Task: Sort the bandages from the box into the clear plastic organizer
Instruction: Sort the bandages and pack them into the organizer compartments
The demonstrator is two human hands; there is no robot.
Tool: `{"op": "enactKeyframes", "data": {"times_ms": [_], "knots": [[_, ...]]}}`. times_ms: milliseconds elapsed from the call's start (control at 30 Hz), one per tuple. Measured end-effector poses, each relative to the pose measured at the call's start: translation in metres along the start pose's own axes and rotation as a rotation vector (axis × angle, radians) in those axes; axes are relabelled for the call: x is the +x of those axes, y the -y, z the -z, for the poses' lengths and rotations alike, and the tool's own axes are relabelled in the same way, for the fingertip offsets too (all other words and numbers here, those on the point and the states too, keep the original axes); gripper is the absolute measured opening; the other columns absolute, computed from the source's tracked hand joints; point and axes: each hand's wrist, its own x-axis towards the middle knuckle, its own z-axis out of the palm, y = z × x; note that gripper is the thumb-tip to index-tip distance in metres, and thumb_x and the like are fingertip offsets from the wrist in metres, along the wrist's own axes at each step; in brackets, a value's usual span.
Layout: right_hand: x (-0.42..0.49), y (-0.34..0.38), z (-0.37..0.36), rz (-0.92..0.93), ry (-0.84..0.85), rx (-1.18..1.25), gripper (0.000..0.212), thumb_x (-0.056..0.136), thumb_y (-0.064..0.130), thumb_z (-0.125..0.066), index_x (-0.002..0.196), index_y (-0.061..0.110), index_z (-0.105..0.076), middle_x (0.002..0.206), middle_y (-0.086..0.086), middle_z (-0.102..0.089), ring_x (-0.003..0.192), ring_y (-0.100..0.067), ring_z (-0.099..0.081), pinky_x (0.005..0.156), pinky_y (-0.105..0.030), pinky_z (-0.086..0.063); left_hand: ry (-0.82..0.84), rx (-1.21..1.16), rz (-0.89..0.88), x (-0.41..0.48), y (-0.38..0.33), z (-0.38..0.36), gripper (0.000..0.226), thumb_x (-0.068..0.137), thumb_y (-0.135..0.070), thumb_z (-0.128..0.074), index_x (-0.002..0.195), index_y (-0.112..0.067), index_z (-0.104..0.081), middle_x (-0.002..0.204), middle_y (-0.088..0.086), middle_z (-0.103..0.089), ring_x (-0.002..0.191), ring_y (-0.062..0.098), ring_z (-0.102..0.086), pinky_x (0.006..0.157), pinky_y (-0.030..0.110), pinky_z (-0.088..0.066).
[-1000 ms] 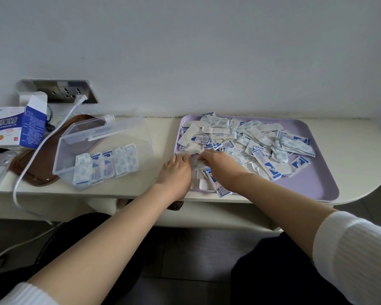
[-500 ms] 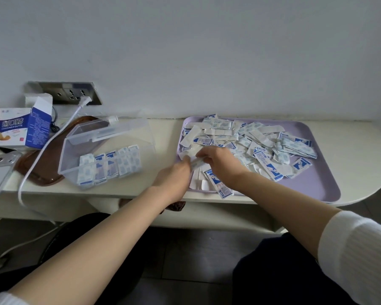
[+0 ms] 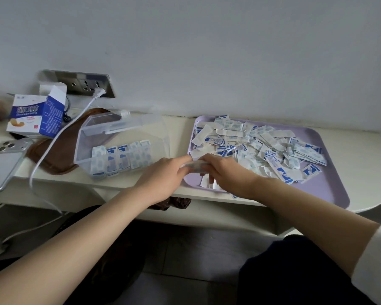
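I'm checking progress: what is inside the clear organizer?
A row of wrapped bandages lines the near wall of the organizer; nothing else shows inside. They overlap, so their count, and anything behind them, is hidden.

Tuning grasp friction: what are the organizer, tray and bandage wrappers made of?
Clear organizer: rigid transparent plastic, glossy; contents show through. Lilac tray: likely plastic, smooth satin, moulded rounded rim. Bandage wrappers: look like thin matte paper, creased, printed blue.

Sleeve (image 3: 375,267): white ribbed knit, right arm, cuff ending well above wrist. Trousers (image 3: 295,274): dark navy, plain. Left forearm (image 3: 86,234), right forearm (image 3: 306,208): bare.
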Motion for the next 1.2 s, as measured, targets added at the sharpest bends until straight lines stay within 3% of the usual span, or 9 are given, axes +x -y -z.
{"op": "enactKeyframes", "data": {"times_ms": [167,300,533,700,767,933,1067,1133,1200], "knots": [[-0.002,0.013,-0.020,0.072,0.057,-0.248,0.017,0.100,0.019,-0.037,0.110,0.013,-0.049,0.103,-0.007,-0.058,0.093,-0.029,-0.055,0.078,-0.041,-0.044,-0.037,0.258,-0.131,-0.019,0.016,0.014,0.025,0.095,-0.013,-0.044,0.088,-0.036,-0.037,0.067,-0.006,-0.040,0.068,0.022,-0.049,0.056,0.032,-0.034],[0.001,0.038,-0.026,0.127,-0.010,-0.135,0.025,0.100,0.026,-0.039,0.118,0.013,-0.050,0.111,-0.006,-0.060,0.099,-0.026,-0.056,0.081,-0.038,-0.042,-0.098,0.353,-0.162,-0.034,0.027,0.035,0.039,0.083,0.003,-0.043,0.087,-0.032,-0.028,0.069,-0.005,-0.034,0.068,0.019,-0.039,0.057,0.032,-0.024],[0.021,0.084,-0.022,0.216,-0.264,-0.102,0.044,0.093,0.047,-0.040,0.100,0.010,-0.063,0.078,0.000,-0.060,0.073,-0.024,-0.055,0.069,-0.038,-0.045,-0.244,0.359,-0.229,-0.044,0.050,0.069,0.022,0.090,-0.001,-0.044,0.089,-0.022,-0.039,0.068,-0.010,-0.035,0.072,0.018,-0.043,0.050,0.018,-0.017],[0.056,0.115,-0.021,0.304,-0.381,-0.274,0.033,0.092,0.034,-0.044,0.096,0.009,-0.066,0.080,-0.006,-0.062,0.076,-0.025,-0.054,0.061,-0.038,-0.045,-0.364,0.318,-0.224,-0.046,0.074,0.092,0.011,0.088,-0.004,-0.057,0.094,-0.012,-0.054,0.071,0.003,-0.058,0.070,0.028,-0.056,0.049,0.022,-0.016],[0.068,0.129,-0.021,0.295,-0.332,-0.292,0.028,0.094,0.030,-0.046,0.095,0.008,-0.063,0.080,-0.006,-0.060,0.075,-0.028,-0.054,0.062,-0.038,-0.045,-0.429,0.289,-0.206,-0.046,0.087,0.095,0.011,0.086,-0.006,-0.061,0.095,-0.009,-0.056,0.071,0.007,-0.062,0.066,0.030,-0.058,0.053,0.026,-0.027],[0.108,0.147,-0.019,0.143,-0.289,-0.225,0.030,0.093,0.029,-0.046,0.067,0.015,-0.051,0.062,-0.004,-0.049,0.062,-0.029,-0.046,0.058,-0.034,-0.042,-0.465,0.186,-0.003,-0.048,0.117,0.102,0.035,0.090,-0.017,-0.058,0.121,-0.009,-0.045,0.102,0.007,-0.060,0.093,0.027,-0.058,0.077,0.039,-0.044],[0.142,0.151,-0.021,-0.143,-0.174,0.022,0.042,0.088,0.031,-0.052,0.049,0.015,-0.048,0.049,0.001,-0.040,0.043,-0.009,-0.035,0.038,-0.013,-0.028,-0.312,0.305,0.213,-0.052,0.142,0.106,0.039,0.093,-0.031,-0.052,0.127,-0.015,-0.042,0.125,0.007,-0.048,0.115,0.026,-0.046,0.093,0.039,-0.037],[0.160,0.147,-0.028,-0.283,-0.081,0.120,0.023,0.084,0.018,-0.057,0.067,0.006,-0.067,0.063,-0.005,-0.056,0.055,-0.013,-0.051,0.051,-0.011,-0.043,-0.230,0.327,0.275,-0.057,0.148,0.103,0.039,0.094,-0.037,-0.047,0.128,-0.019,-0.043,0.128,0.003,-0.045,0.117,0.023,-0.042,0.095,0.037,-0.034],[0.174,0.142,-0.039,-0.392,-0.008,0.196,0.019,0.083,0.008,-0.057,0.093,-0.003,-0.068,0.086,-0.015,-0.068,0.074,-0.025,-0.066,0.072,-0.027,-0.057,-0.186,0.300,0.295,-0.061,0.151,0.100,0.040,0.096,-0.039,-0.043,0.132,-0.021,-0.042,0.132,0.000,-0.045,0.119,0.021,-0.041,0.095,0.036,-0.033]]}}
